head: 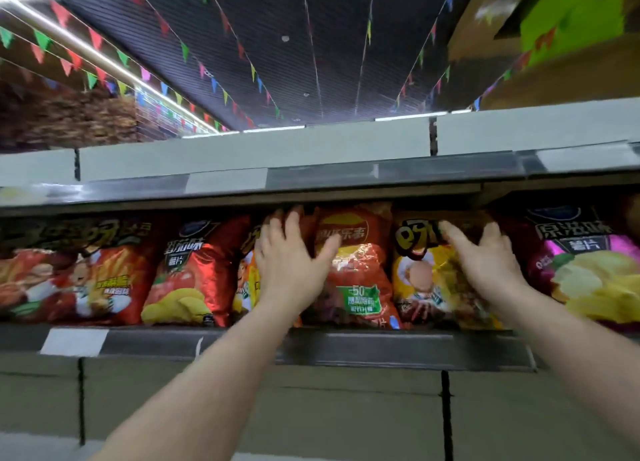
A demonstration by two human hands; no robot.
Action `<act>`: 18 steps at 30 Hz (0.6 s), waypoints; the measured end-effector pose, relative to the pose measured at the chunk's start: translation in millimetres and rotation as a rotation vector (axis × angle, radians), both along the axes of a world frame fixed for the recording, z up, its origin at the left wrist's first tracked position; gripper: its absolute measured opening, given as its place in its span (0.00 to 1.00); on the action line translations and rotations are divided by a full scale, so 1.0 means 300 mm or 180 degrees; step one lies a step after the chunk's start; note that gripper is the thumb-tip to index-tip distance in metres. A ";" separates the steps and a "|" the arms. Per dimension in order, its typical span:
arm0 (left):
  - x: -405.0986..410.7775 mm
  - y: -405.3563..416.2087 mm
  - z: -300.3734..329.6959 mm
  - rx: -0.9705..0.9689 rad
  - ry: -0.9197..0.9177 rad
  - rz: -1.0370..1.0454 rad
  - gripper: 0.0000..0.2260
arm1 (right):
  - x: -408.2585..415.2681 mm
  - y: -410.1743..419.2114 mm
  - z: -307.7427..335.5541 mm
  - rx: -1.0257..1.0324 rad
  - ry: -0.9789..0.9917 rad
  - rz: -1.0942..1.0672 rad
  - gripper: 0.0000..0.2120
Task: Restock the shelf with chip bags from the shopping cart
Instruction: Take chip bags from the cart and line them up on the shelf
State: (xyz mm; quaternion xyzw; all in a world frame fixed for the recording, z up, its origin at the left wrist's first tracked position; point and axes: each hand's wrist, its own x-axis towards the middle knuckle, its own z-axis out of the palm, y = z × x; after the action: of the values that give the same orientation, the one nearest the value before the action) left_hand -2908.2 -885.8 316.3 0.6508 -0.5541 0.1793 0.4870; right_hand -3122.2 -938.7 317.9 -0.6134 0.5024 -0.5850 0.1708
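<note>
Head view: our left hand (289, 256), fingers spread flat, presses the upright orange chip bag (356, 266) on the shelf (311, 348); just right, our right hand (485, 263) rests open-fingered on the yellow chip bag (426, 280). Both 2 bags stand tall, and the left hand is nearer the orange one.

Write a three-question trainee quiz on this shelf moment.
1. True or false: the left hand rests on the orange-red chip bag.
2. Which bag does the right hand touch? A) purple chip bag B) yellow chip bag C) the shiny red one
3. Fill in: strings of coloured ____ hang under the ceiling.

Key: 1 true; 2 B; 3 pennants.
</note>
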 end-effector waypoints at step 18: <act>0.102 -0.052 -0.054 0.0495 0.0580 0.0269 0.44 | 0.017 -0.127 -0.031 0.0870 -0.0385 0.0468 0.37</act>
State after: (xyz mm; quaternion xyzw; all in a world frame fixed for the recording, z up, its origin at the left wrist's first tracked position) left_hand -2877.4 -901.4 300.2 0.7230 -0.4919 0.0963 0.4755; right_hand -3117.2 -976.9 308.7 -0.5833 0.5198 -0.5330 0.3249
